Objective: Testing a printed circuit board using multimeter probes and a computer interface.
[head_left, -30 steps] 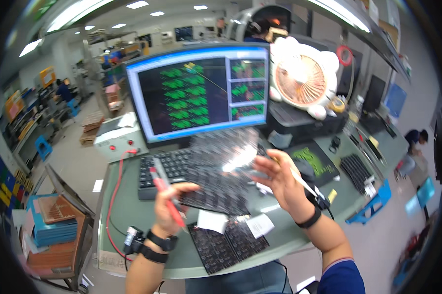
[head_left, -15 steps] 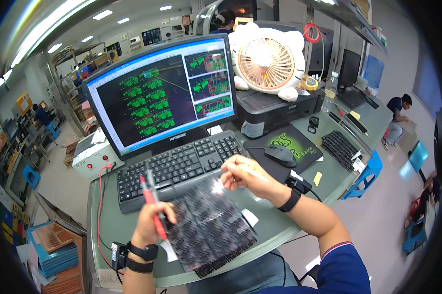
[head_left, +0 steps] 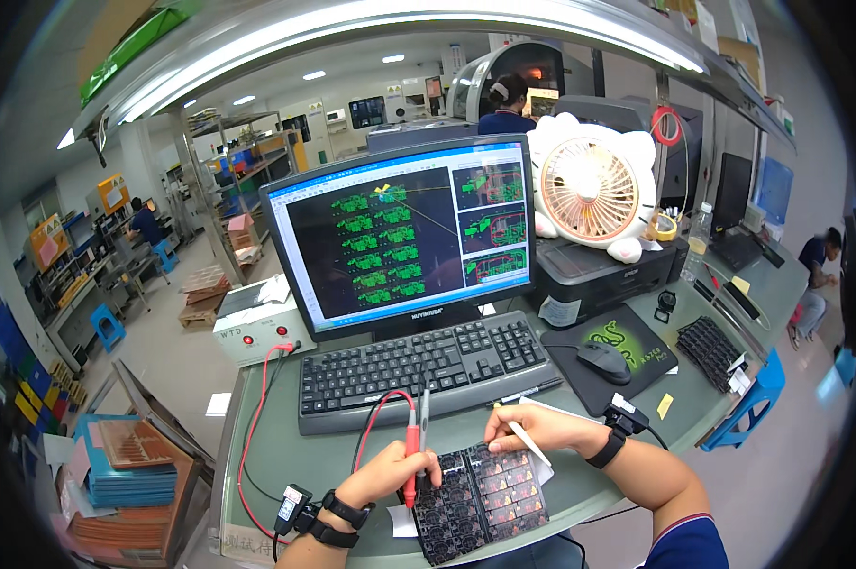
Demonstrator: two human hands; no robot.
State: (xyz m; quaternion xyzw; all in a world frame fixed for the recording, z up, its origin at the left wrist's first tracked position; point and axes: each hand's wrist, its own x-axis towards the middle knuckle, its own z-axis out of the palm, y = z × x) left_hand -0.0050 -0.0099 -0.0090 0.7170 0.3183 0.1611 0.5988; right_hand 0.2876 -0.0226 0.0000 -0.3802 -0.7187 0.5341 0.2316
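Right bare hand (head_left: 534, 431) has come down onto the upper edge of the black patterned circuit-board panel (head_left: 475, 507) since half a second ago. Green-topped desk (head_left: 324, 460); black plastic keyboard (head_left: 418, 372) mid-frame; metal shelving (head_left: 248, 161) upper left. Left bare hand (head_left: 390, 471): fingers curled closed round red pen-shaped probe (head_left: 412, 446), near upright. Right thumb and finger pinch panel, slim white stick (head_left: 528, 439) also held. Panel lower centre, patterned face up, dividing strip running up-down, bottom tipped right; long axis unclear.

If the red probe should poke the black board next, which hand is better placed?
Probably the left hand: it holds the red probe beside the black board. The right hand holds a white stick, its fingers at the board's top edge.
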